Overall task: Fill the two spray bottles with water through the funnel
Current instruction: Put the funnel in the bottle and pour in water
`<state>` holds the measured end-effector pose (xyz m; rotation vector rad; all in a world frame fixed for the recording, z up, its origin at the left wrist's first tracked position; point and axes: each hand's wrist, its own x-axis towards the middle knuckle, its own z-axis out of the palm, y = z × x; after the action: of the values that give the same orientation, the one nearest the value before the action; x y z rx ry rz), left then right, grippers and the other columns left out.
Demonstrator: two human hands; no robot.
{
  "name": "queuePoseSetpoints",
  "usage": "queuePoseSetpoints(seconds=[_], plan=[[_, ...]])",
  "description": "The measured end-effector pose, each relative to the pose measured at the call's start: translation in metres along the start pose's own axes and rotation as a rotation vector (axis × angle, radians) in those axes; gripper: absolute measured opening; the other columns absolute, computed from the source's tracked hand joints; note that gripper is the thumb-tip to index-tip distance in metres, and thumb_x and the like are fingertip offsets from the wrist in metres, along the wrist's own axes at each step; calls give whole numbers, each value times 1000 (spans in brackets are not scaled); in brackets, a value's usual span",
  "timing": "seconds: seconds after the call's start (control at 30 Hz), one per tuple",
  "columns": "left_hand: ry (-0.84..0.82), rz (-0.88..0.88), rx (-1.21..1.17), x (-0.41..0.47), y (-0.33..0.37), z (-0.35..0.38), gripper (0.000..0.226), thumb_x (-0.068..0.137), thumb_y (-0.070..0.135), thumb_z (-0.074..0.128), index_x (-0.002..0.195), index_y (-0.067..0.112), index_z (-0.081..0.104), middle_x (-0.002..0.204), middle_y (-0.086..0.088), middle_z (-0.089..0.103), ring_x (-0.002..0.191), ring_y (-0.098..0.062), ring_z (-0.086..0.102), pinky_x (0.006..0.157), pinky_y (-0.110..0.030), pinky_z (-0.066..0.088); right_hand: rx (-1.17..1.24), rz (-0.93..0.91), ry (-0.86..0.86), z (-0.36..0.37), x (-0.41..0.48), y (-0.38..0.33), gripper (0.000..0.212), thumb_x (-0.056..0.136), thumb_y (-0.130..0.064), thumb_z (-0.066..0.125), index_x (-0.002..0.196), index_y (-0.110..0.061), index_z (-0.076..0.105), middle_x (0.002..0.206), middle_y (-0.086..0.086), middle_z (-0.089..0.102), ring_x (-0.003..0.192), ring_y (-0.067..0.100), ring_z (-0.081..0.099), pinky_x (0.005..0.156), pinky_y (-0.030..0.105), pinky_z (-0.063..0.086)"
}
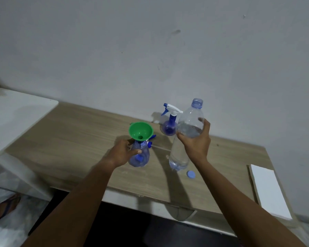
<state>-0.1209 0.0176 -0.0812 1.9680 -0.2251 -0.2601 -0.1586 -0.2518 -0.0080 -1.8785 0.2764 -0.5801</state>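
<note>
A green funnel [140, 131] sits in the neck of an open blue-tinted spray bottle [141, 156] on the wooden table [75, 139]. My left hand [122, 152] grips that bottle's body from the left. My right hand [197, 141] holds a large clear water bottle [186, 132] around its middle, upright and slightly tilted, its mouth uncapped; it is partly filled with water. A second spray bottle [169, 124] with its white and blue trigger head on stands behind, near the wall. A blue part lies just behind the funnel [152, 137].
A blue bottle cap [191, 174] lies on the table beside the water bottle's base. A white board [269, 189] rests at the table's right end. A white surface [16, 113] adjoins the table on the left. The wall stands close behind.
</note>
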Motion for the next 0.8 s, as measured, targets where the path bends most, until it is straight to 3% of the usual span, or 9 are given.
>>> queuePoseSetpoints(seconds=[0.07, 0.13, 0.2, 0.4, 0.47, 0.53, 0.63, 0.7, 0.8], plan=[[9, 12, -15, 1, -2, 0, 44, 79, 29, 79, 120, 19, 69, 112, 5, 75, 107, -15, 69, 99, -50, 53, 0, 12, 52, -1, 1, 4, 87, 67, -27, 94, 137, -29, 42, 105, -29, 60, 92, -11, 63, 85, 26, 55], [10, 26, -18, 1, -1, 0, 43, 79, 27, 80, 119, 20, 69, 113, 6, 75, 108, -15, 69, 99, -51, 53, -7, 19, 87, -2, 3, 8, 91, 68, -31, 94, 141, -30, 39, 110, -26, 58, 96, -1, 62, 84, 23, 51], [11, 39, -34, 1, -1, 1, 38, 83, 18, 79, 119, 18, 69, 113, 4, 75, 107, -16, 70, 99, -51, 53, -12, 22, 107, -3, 7, 12, 97, 67, -33, 94, 144, -31, 35, 119, -13, 58, 106, 11, 61, 87, 26, 53], [-36, 36, -99, -1, -4, -2, 37, 87, 10, 75, 123, 12, 66, 117, -3, 74, 113, -21, 68, 103, -55, 49, -37, 77, 146, -2, 1, 23, 108, 65, -42, 94, 148, -34, 26, 135, -5, 52, 115, 13, 56, 91, 30, 50], [-65, 63, -92, -2, -5, -6, 37, 89, 13, 74, 125, 11, 65, 119, -3, 73, 114, -21, 67, 104, -55, 48, -53, 64, 352, 4, -19, 28, 92, 64, -42, 94, 137, -26, 40, 131, -3, 47, 109, 12, 54, 86, 31, 52], [-106, 98, -65, -2, -7, -10, 37, 90, 21, 73, 126, 15, 65, 121, -2, 72, 117, -21, 66, 104, -56, 47, -22, 3, 433, 16, -43, 32, 58, 68, -30, 91, 110, -19, 53, 112, -1, 53, 89, 13, 53, 80, 42, 54], [-181, 113, -14, -3, -9, -17, 43, 88, 38, 71, 128, 22, 65, 126, 4, 70, 122, -18, 63, 107, -55, 45, 93, -39, 77, 43, -70, 32, 37, 74, -14, 88, 98, -20, 61, 92, -2, 63, 79, 12, 57, 74, 39, 54], [-213, 108, 25, -4, -7, -21, 45, 86, 45, 69, 126, 25, 66, 124, 6, 70, 121, -17, 63, 107, -53, 46, 133, -3, -162, 59, -75, 27, 47, 73, -18, 89, 112, -25, 63, 105, -8, 69, 93, 9, 65, 81, 31, 55], [-253, 97, 78, -4, -6, -25, 45, 85, 57, 66, 122, 31, 67, 119, 5, 71, 115, -18, 65, 101, -54, 50, 193, 40, -360, 77, -69, 16, 79, 70, -20, 94, 137, -25, 54, 132, -9, 64, 118, 3, 62, 94, 20, 53]])
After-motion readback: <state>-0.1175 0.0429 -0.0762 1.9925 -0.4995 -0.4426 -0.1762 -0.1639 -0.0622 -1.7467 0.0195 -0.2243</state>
